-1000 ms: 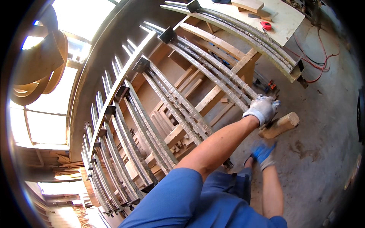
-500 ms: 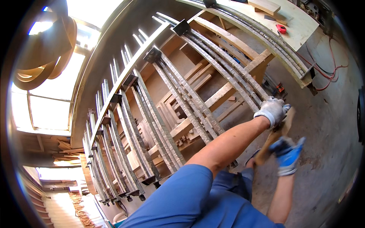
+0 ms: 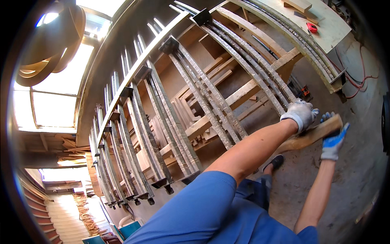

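My left hand (image 3: 301,114), in a whitish work glove, is closed round the lower end of a long bar clamp (image 3: 255,67); the exact part under its fingers is hidden. The clamp's paired metal bars are crusted with pale residue and have a screw between them. To the right, my right hand (image 3: 335,142), in a blue and grey glove, grips a brown length of wood (image 3: 315,135). Its fingertips show past the far edge of the wood. This piece slants from below my left wrist up to the right and is slightly blurred.
Several more bar clamps (image 3: 203,99) lean in a row along a wooden frame (image 3: 243,95). Wood offcuts (image 3: 189,112) lie behind them. At upper right, a pale tabletop (image 3: 325,38) carries a red tool (image 3: 311,27). Hoses (image 3: 360,83) trail over the concrete floor (image 3: 353,179).
My right hand, blurred and with spread fingers before, has moved up and right and now grips the wood. The wood's upper end has swung rightward. My left hand stays at the clamp end.
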`<action>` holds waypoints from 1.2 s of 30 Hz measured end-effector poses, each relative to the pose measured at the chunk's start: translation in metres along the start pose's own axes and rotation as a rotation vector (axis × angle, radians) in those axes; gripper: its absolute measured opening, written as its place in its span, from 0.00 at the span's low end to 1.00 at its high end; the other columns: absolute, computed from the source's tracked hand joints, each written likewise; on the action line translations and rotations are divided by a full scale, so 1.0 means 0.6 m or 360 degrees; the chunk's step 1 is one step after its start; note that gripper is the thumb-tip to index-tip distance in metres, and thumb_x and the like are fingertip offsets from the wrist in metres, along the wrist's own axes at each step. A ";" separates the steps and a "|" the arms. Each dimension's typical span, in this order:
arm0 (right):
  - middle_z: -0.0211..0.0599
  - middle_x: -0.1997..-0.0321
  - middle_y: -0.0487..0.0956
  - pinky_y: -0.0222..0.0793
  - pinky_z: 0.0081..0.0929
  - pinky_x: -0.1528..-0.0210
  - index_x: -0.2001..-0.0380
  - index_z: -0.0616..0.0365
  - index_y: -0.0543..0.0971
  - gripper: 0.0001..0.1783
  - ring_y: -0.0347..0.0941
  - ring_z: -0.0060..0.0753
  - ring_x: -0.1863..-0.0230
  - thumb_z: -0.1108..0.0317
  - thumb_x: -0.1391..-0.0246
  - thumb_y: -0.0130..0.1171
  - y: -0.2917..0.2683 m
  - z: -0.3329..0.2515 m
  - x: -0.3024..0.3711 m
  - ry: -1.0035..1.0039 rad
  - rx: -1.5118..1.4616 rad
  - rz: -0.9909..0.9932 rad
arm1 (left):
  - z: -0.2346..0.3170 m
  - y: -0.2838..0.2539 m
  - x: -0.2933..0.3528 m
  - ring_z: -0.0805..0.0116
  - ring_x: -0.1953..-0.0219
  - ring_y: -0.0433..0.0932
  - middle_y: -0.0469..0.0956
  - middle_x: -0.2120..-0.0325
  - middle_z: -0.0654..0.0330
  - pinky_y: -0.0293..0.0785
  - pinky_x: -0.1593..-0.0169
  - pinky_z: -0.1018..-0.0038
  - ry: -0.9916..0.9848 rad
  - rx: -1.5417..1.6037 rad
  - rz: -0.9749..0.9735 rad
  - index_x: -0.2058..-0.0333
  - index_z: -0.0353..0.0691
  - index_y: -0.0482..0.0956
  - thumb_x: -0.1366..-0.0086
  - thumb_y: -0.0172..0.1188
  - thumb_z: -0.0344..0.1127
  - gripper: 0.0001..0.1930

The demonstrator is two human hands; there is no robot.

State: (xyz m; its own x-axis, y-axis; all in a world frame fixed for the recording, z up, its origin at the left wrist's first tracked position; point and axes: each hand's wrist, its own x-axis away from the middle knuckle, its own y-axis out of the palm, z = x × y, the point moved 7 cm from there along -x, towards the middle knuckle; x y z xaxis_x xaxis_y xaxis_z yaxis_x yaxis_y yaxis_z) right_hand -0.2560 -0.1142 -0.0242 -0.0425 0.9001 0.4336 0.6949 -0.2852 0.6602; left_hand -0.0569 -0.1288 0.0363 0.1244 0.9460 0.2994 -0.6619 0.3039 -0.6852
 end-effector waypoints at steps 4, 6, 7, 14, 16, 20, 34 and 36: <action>0.51 0.44 0.78 0.69 0.42 0.38 0.45 0.64 0.75 0.46 0.75 0.44 0.43 0.30 0.33 0.28 0.005 0.075 0.142 -0.0021 0.0346 -0.1101 | 0.004 -0.008 0.010 0.43 0.55 0.81 0.83 0.61 0.43 0.75 0.49 0.56 -0.0022 -0.0029 -0.0003 0.60 0.37 0.84 0.30 0.52 0.51 0.22; 0.49 0.41 0.77 0.71 0.43 0.40 0.43 0.65 0.73 0.48 0.76 0.43 0.44 0.27 0.35 0.29 -0.017 0.183 0.210 0.0511 0.0358 -0.0767 | 0.001 -0.003 0.007 0.43 0.54 0.80 0.83 0.61 0.43 0.75 0.48 0.57 0.0000 -0.0037 -0.0009 0.60 0.37 0.84 0.30 0.52 0.51 0.22; 0.47 0.41 0.76 0.70 0.43 0.39 0.42 0.63 0.72 0.50 0.74 0.43 0.43 0.25 0.37 0.30 -0.015 0.250 0.233 0.0841 0.0160 -0.0663 | 0.006 -0.002 0.004 0.44 0.54 0.80 0.83 0.61 0.43 0.75 0.48 0.57 0.0022 -0.0051 -0.0017 0.60 0.37 0.84 0.30 0.52 0.51 0.22; 0.46 0.39 0.74 0.63 0.44 0.34 0.36 0.53 0.69 0.50 0.68 0.45 0.37 0.21 0.42 0.37 -0.127 0.315 -0.005 0.0730 -0.0834 0.0166 | 0.013 -0.007 0.006 0.43 0.51 0.79 0.82 0.59 0.42 0.73 0.45 0.56 0.0028 -0.0050 -0.0024 0.59 0.38 0.84 0.29 0.51 0.52 0.22; 0.45 0.40 0.75 0.64 0.44 0.36 0.37 0.55 0.70 0.49 0.70 0.44 0.40 0.23 0.41 0.38 -0.112 0.183 -0.060 0.0502 -0.0439 0.0454 | 0.011 -0.005 0.002 0.43 0.52 0.79 0.82 0.59 0.42 0.74 0.46 0.56 0.0042 -0.0094 -0.0039 0.59 0.37 0.84 0.30 0.51 0.53 0.23; 0.47 0.51 0.81 0.69 0.44 0.39 0.46 0.59 0.78 0.47 0.76 0.45 0.48 0.25 0.37 0.31 -0.023 -0.051 -0.061 -0.0028 0.0140 -0.0306 | 0.012 -0.001 0.001 0.42 0.53 0.80 0.82 0.59 0.42 0.75 0.47 0.55 0.0040 -0.0058 -0.0040 0.59 0.37 0.84 0.29 0.50 0.53 0.24; 0.30 0.37 0.74 0.51 0.49 0.28 0.40 0.51 0.70 0.38 0.67 0.35 0.37 0.31 0.36 0.39 -0.182 0.333 0.003 0.0742 -0.1718 -0.0202 | 0.023 0.006 0.003 0.43 0.51 0.79 0.82 0.58 0.43 0.73 0.46 0.55 0.0052 -0.0120 -0.0072 0.60 0.39 0.84 0.29 0.50 0.54 0.23; 0.37 0.38 0.73 0.59 0.48 0.32 0.37 0.54 0.67 0.41 0.68 0.41 0.39 0.31 0.37 0.42 -0.134 0.219 -0.040 0.0634 -0.0884 0.0016 | 0.008 -0.003 0.002 0.43 0.51 0.79 0.82 0.58 0.43 0.73 0.46 0.55 0.0007 -0.0106 -0.0055 0.59 0.40 0.85 0.29 0.51 0.54 0.23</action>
State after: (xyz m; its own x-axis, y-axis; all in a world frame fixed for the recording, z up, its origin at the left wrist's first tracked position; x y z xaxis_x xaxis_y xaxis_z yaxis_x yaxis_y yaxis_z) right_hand -0.2164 -0.0696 -0.1682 -0.3730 0.7368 0.5639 0.2299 -0.5154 0.8255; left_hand -0.0593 -0.1290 0.0413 0.1499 0.9352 0.3208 -0.6064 0.3433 -0.7172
